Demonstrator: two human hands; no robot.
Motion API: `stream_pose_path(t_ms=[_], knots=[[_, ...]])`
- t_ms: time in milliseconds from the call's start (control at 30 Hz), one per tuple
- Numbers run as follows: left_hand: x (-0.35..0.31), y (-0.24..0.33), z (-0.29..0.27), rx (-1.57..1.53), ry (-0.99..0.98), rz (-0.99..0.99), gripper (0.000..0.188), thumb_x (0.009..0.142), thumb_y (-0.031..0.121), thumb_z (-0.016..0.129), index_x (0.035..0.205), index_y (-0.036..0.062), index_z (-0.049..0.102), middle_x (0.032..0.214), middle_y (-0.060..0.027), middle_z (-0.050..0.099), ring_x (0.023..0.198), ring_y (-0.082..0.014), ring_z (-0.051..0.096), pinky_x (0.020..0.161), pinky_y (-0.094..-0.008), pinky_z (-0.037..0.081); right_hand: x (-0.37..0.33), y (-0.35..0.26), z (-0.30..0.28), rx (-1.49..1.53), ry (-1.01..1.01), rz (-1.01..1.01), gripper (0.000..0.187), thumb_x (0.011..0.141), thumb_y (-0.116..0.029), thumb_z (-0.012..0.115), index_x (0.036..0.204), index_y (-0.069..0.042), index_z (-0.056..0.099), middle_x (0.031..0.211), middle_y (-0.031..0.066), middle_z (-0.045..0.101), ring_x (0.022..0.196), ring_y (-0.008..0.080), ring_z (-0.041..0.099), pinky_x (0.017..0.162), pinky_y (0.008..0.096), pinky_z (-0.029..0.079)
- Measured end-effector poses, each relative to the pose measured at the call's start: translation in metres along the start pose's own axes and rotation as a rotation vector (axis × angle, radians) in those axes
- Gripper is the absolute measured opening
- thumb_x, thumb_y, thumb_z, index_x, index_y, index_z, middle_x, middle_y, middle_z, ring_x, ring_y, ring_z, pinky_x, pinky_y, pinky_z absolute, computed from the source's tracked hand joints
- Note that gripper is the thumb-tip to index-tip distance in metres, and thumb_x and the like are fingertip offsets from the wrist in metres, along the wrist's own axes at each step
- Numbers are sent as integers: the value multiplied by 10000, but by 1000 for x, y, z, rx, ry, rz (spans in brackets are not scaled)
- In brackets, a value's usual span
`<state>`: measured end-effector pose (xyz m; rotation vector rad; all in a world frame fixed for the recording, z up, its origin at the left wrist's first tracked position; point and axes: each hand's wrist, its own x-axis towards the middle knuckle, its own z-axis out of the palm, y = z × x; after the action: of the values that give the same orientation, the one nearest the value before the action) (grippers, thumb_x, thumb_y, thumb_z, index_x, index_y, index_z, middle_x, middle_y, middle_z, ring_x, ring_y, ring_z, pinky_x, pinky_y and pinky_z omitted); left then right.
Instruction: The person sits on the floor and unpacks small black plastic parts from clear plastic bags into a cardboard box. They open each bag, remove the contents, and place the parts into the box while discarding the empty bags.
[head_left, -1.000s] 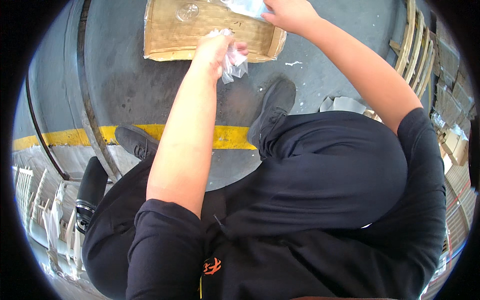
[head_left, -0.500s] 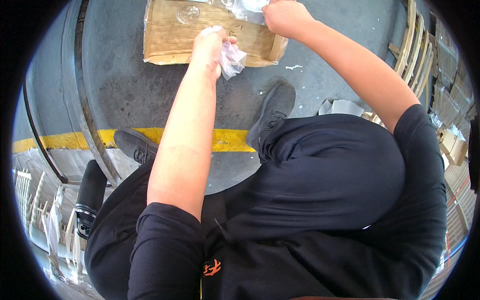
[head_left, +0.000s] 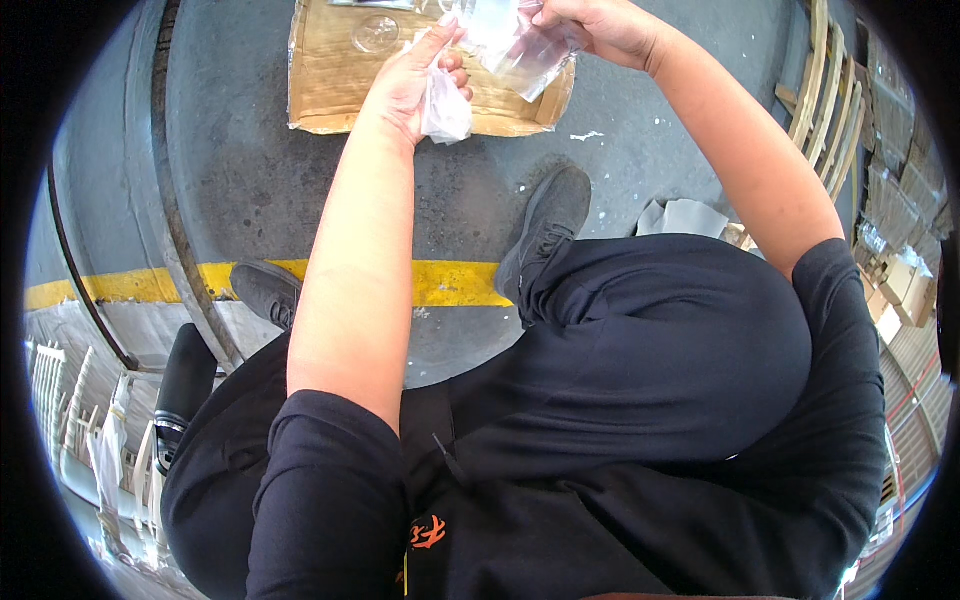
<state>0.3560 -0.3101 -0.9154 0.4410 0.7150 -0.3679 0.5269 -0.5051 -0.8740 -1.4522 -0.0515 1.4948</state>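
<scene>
My left hand (head_left: 412,85) is closed around a crumpled, whitish plastic bag (head_left: 446,108) that hangs out below its fingers. To its right, my right hand (head_left: 605,28) grips the upper right edge of a clear plastic bag (head_left: 525,55). What this clear bag holds, if anything, I cannot make out. Both hands are above the near part of a shallow cardboard box (head_left: 335,90) on the floor. Inside the box, left of my left hand, lies a round, clear disc-like piece (head_left: 376,34).
A yellow line (head_left: 440,284) crosses the grey floor (head_left: 250,190) by my shoes (head_left: 545,225). On the right stand wooden slats (head_left: 820,100) and stacked cardboard (head_left: 900,130). A metal rail (head_left: 165,180) runs along the left. Grey scraps (head_left: 683,218) lie beside my knee.
My right hand has drawn the clear bag down and right, nearer to me, and more of it shows. My left hand has shifted slightly left, still holding the crumpled bag.
</scene>
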Motion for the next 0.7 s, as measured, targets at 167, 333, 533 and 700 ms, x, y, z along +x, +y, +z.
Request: stream_pose_path(t_ms=[167,333,533,700], knots=[[4,-18,-2,-192,-188,-191,411,860,297,829,1111,20,657,705,19,497,575,-113,514,507,-295,454,-3,21,9,185,-14,97,178,895,-118,619,1055,-81,687,968,53,727,881,175,691,793,354,556],[4,-30,-23,-118,50,-13,357,863,178,794,1134,8,636,868,-55,644,651,-160,587,574,-326,523,-11,20,49,-11,94,166,375,945,-376,660,1077,-26,685,882,82,724,763,168,734,608,286,607],[13,-38,-21,-183,193,56,367,907,114,723,1231,5,590,1127,-139,701,1005,-277,698,856,-413,592,-24,41,37,90,-47,270,319,938,-266,710,1132,-16,673,961,93,731,851,175,733,699,290,616],[12,-39,-22,-149,263,36,375,913,107,710,1245,-10,581,1184,-154,688,1060,-280,688,895,-431,583,-24,56,43,121,13,301,203,924,-193,717,1047,-37,671,904,61,716,768,142,701,650,290,598]])
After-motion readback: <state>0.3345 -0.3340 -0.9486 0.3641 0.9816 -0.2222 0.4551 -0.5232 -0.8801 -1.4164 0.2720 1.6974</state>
